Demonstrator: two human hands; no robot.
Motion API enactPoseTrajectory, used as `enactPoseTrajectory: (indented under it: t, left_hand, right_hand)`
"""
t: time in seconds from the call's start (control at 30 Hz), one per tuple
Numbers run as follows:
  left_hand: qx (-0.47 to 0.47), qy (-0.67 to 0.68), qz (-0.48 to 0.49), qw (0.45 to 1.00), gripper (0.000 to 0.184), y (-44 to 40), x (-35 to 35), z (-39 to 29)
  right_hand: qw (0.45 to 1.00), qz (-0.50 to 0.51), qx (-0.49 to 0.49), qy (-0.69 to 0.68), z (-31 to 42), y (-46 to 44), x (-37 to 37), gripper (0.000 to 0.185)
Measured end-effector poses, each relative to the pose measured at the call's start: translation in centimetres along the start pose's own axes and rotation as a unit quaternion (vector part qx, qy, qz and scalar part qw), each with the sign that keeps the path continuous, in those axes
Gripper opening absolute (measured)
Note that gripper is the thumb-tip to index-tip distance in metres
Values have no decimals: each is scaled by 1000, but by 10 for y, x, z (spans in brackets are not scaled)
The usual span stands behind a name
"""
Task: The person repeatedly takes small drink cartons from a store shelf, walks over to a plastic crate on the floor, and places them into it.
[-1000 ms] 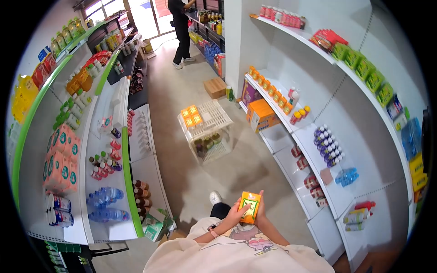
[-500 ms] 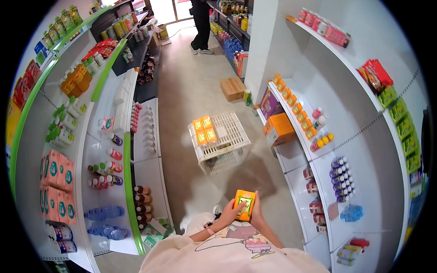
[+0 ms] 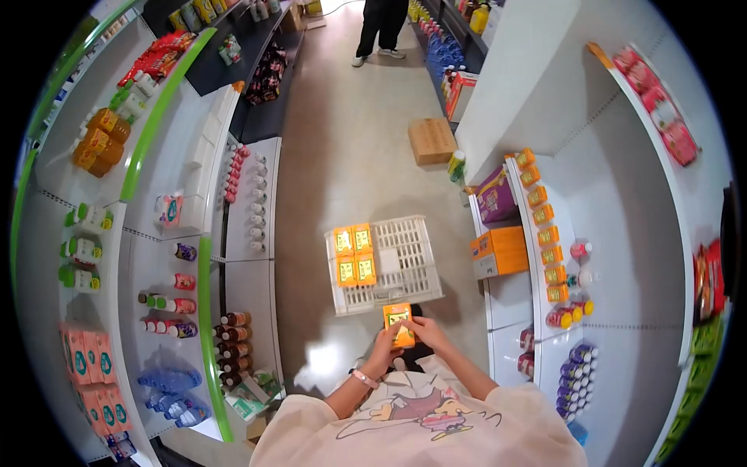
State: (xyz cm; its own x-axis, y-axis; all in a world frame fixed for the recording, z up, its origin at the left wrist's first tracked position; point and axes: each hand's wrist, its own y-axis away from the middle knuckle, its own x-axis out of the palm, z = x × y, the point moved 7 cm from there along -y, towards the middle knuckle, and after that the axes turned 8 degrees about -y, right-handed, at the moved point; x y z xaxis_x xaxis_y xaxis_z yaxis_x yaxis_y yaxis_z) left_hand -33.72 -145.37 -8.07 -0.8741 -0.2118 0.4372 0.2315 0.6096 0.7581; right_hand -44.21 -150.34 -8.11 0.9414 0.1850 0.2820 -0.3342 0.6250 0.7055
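Note:
A small orange drink carton with a yellow-and-green label is held between both my hands, upright in front of my shirt. My left hand is closed around its lower left side, thumb on the front. The fingers of my right hand grip the right edge. Just beyond the carton stands a white slatted plastic crate. Several matching orange cartons stand packed together on the left part of its top.
More orange cartons line the right shelf, above a large orange box. A cardboard box and a green can stand on the floor. Farther up the aisle a person stands. Left shelves hold bottles and pink packs.
My view has tilted down and the crate now appears closer to my hands. The carton, still in both hands, has moved up and slightly left. The person up the aisle has shifted stance.

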Motion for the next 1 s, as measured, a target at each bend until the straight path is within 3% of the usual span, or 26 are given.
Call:
enactPoseTrajectory:
  t: [0.07, 0.17, 0.27, 0.37, 0.6, 0.73, 0.87, 0.93, 1.0]
  left_hand:
    - [-34, 79, -11, 996, 30, -35, 6, -30]
    - [1, 216, 15, 976, 32, -104, -4, -55]
    - [-3, 243, -37, 969, 34, -171, -30, -58]
    - [-34, 287, -8, 957, 37, -203, -27, -81]
    - [-25, 163, -91, 982, 46, -234, -38, -103]
    - [-66, 74, -127, 987, 44, -233, -56, -79]
    - [-70, 84, -163, 980, 39, -203, -75, -60]
    - [-53, 74, -222, 971, 32, -184, -95, -44]
    - [-28, 44, -261, 964, 31, -166, -125, -21]
  right_hand:
    - [1000, 17, 8, 14, 28, -46, -12, 35]
    - [997, 27, -5, 71, 52, -127, -37, 35]
    - [984, 18, 47, 172, 75, -201, -52, 34]
    - [991, 3, 58, 119, 76, -265, -61, 32]
    - [983, -48, 145, 102, 72, -335, -51, 31]
    - [984, -8, 53, 169, 53, -390, -57, 32]
    - [987, -18, 72, 140, 50, -399, -58, 33]
    - [959, -46, 34, 278, 46, -407, -65, 30]
    - [893, -74, -47, 442, 51, -409, -61, 29]
